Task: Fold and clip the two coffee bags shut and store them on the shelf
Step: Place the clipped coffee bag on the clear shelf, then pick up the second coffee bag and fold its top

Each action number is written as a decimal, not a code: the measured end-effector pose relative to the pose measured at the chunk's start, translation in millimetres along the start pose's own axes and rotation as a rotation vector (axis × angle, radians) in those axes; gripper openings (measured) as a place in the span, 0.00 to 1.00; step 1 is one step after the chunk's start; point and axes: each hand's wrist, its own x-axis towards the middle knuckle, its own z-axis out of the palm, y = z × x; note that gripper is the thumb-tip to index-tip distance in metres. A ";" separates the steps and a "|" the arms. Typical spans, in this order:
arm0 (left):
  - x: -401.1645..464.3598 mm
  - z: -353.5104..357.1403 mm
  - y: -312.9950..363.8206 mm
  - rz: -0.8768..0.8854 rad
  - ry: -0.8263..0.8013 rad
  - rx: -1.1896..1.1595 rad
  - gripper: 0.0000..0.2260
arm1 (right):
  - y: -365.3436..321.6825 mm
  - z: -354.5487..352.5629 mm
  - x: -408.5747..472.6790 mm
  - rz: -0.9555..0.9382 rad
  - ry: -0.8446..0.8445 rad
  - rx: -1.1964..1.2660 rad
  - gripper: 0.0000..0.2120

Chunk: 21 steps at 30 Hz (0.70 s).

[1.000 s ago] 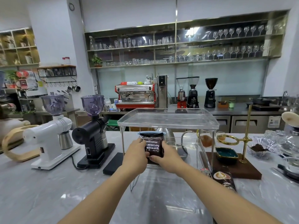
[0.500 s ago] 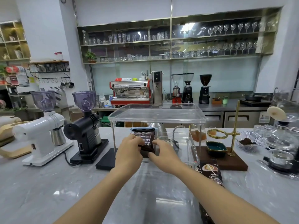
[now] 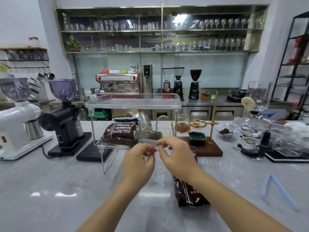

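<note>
One coffee bag [image 3: 120, 131] stands on the clear shelf's [image 3: 133, 102] low level, left side. The other bag [image 3: 189, 193] lies on the counter [image 3: 50, 190] under the right arm. Both hands, left [image 3: 138, 162] and right [image 3: 177, 156], hang near the shelf's front edge, fingers loosely bent, holding nothing.

My right arm [image 3: 197, 178] hides the second bag's [image 3: 189, 193] top; the blue clip [image 3: 279, 191] looks blurred.

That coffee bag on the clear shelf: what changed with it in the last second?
Both hands let go of the coffee bag, leaving it on the clear shelf's lower tier. The left hand and right hand drew back toward the person, empty. The second coffee bag and blue clip stayed on the counter.
</note>
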 end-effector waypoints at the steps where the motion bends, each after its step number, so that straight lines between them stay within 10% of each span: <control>1: -5.7 6.4 0.8 -0.029 -0.011 -0.018 0.08 | 4.3 -7.3 -6.8 0.004 0.027 0.001 0.08; 14: -71.8 91.7 -9.4 -0.543 -0.224 -0.362 0.07 | 107.8 -47.4 -99.2 0.696 0.249 0.326 0.05; 21: -71.8 100.3 -2.8 -0.512 -0.286 -0.348 0.09 | 126.0 -19.0 -93.6 0.864 0.186 0.684 0.09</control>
